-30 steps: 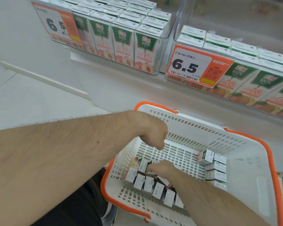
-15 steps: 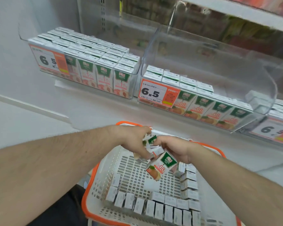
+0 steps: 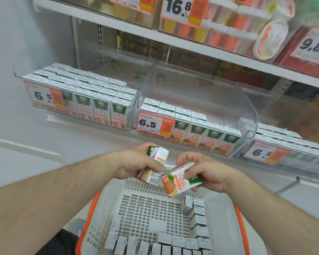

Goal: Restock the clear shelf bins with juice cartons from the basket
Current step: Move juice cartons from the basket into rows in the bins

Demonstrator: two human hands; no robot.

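My left hand (image 3: 136, 163) grips a small juice carton (image 3: 157, 157) held above the white basket (image 3: 107, 212) with orange rim. My right hand (image 3: 206, 173) grips another carton (image 3: 179, 181) printed with an orange fruit and "08", tilted on its side. The two cartons nearly touch. Several more cartons (image 3: 166, 243) stand in rows along the basket's near and right walls. On the shelf ahead, the middle clear bin (image 3: 245, 107) is partly filled with matching orange-fruit cartons (image 3: 195, 133) at its front; its rear half holds nothing.
A full clear bin of peach-print cartons (image 3: 85, 96) sits to the left, and another bin (image 3: 287, 146) to the right. Orange price tags reading 6.5 (image 3: 151, 125) hang on the bin fronts. An upper shelf (image 3: 191, 46) with boxed goods overhangs the bins.
Both hands rose out of the basket, each with a carton, and now hold them higher above the basket's far rim. The view tilted up toward the shelves.
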